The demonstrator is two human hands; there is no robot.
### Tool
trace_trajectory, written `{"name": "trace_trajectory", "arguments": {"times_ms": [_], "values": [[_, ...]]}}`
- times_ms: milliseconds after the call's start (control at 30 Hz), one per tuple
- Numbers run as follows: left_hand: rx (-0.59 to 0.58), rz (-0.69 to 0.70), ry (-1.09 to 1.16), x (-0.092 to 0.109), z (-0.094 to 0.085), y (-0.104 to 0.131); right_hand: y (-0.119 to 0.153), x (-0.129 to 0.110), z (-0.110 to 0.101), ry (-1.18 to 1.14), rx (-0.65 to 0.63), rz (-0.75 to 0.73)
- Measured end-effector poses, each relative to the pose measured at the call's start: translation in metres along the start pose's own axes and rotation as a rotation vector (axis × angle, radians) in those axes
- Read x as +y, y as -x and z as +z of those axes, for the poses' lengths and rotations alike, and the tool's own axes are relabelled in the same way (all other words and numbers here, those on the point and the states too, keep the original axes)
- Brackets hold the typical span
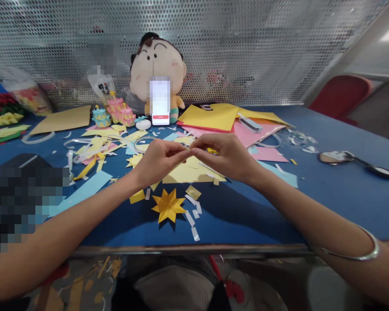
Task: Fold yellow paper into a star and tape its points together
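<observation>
My left hand (158, 160) and my right hand (225, 155) meet fingertip to fingertip above the blue table (327, 194). Both pinch a small thin strip between them, too small to identify. A bit of yellow paper (212, 150) shows behind my right fingers. Under the hands lies a pale yellow sheet (184, 174). A folded orange-yellow paper star (168, 205) sits on the table just in front of the hands. White tape scraps (192, 216) lie beside it.
Yellow and pink paper sheets (214, 116) lie at the back right, scissors (372, 166) at the right. A phone (160, 101) leans on a plush doll (157, 65). Small paper boxes (116, 112) and many paper scraps (94, 151) cover the left. A mesh wall stands behind.
</observation>
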State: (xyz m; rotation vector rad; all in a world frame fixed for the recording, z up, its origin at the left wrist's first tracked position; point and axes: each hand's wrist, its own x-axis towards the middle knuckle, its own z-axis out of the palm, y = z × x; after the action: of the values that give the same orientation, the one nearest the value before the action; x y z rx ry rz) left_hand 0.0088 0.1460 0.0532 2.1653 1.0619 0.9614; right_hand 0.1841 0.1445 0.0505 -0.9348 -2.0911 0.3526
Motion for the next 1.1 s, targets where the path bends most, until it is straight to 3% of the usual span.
{"name": "trace_trajectory", "arguments": {"times_ms": [167, 433, 533, 633, 767, 967, 1100], "values": [[-0.018, 0.037, 0.006, 0.000, -0.002, -0.002, -0.004, 0.000, -0.003, -0.174, -0.017, 0.066], [0.090, -0.064, 0.056, -0.002, -0.009, -0.008, -0.011, 0.020, -0.017, -0.372, 0.154, 0.304], [0.169, -0.130, 0.085, -0.006, -0.010, -0.010, -0.011, 0.026, -0.020, -0.383, 0.018, 0.317], [0.237, -0.195, 0.130, -0.009, -0.009, -0.011, -0.010, 0.029, -0.020, -0.106, -0.190, 0.275], [0.233, -0.207, 0.165, -0.009, -0.008, -0.011, -0.006, 0.035, -0.013, 0.290, -0.180, 0.247], [0.078, -0.130, 0.035, -0.010, -0.008, -0.008, -0.005, 0.039, 0.000, 0.414, -0.155, 0.216], [0.070, -0.082, -0.082, -0.010, -0.008, -0.008, -0.008, 0.024, -0.002, 0.341, -0.113, 0.114]]}}
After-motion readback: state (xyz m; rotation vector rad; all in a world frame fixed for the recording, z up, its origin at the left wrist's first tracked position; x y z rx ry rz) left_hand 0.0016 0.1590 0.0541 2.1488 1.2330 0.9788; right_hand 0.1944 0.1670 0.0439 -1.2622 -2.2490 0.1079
